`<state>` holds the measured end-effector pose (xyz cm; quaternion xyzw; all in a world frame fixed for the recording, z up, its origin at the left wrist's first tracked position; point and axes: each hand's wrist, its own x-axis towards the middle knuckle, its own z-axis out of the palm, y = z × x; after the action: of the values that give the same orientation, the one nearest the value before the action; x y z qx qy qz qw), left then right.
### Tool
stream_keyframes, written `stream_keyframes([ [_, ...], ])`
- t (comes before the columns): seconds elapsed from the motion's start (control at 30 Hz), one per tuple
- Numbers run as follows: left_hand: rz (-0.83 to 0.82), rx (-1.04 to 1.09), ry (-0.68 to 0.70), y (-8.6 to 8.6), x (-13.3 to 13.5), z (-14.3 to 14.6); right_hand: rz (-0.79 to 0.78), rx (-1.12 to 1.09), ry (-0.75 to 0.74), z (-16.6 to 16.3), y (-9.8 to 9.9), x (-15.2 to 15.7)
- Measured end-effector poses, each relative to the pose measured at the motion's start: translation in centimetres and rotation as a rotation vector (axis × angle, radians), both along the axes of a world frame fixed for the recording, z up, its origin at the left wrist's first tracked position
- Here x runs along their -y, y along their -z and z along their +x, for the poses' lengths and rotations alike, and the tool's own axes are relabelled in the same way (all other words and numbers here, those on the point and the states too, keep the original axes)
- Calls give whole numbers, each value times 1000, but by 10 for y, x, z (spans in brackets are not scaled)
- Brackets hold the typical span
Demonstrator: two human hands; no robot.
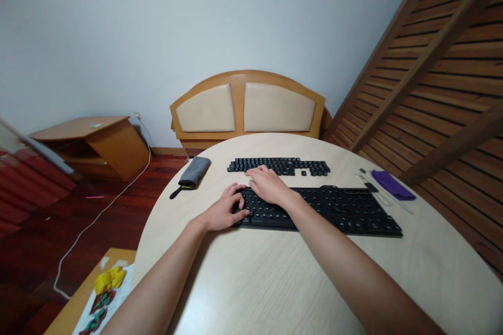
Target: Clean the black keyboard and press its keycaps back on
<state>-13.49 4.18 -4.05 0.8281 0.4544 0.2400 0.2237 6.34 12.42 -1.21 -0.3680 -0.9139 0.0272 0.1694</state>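
A black keyboard lies across the round table, with small pale marks along its rows. My left hand grips its left end, thumb at the front and fingers curled at the back edge. Over the keyboard's upper left part is my right hand, its fingers bent together and pointing left. Whatever lies between those fingertips is too small to make out. Just beyond, black keycaps are laid out in rows on the tabletop, partly covered by my right hand. One keycap sits apart within the layout.
The table also holds a grey pouch at left, and a purple cloth beside thin sticks at right. Lower left, a side table bears yellow pieces. A headboard stands behind; wooden slats lean at right.
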Motion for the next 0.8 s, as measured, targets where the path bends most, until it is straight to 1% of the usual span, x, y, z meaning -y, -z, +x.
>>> stream_keyframes([
  [0.1,2,-10,-1,0,0,0,54,50,34,-14,-2,-13],
  [0.3,4,-19,5,-3,1,1,80,116,34,-33,0,-29],
  [0.57,36,-2,-2,-5,1,1,95,132,40,-35,8,-32],
  [0.8,49,13,14,-1,0,-1,55,108,63,-35,6,-28],
])
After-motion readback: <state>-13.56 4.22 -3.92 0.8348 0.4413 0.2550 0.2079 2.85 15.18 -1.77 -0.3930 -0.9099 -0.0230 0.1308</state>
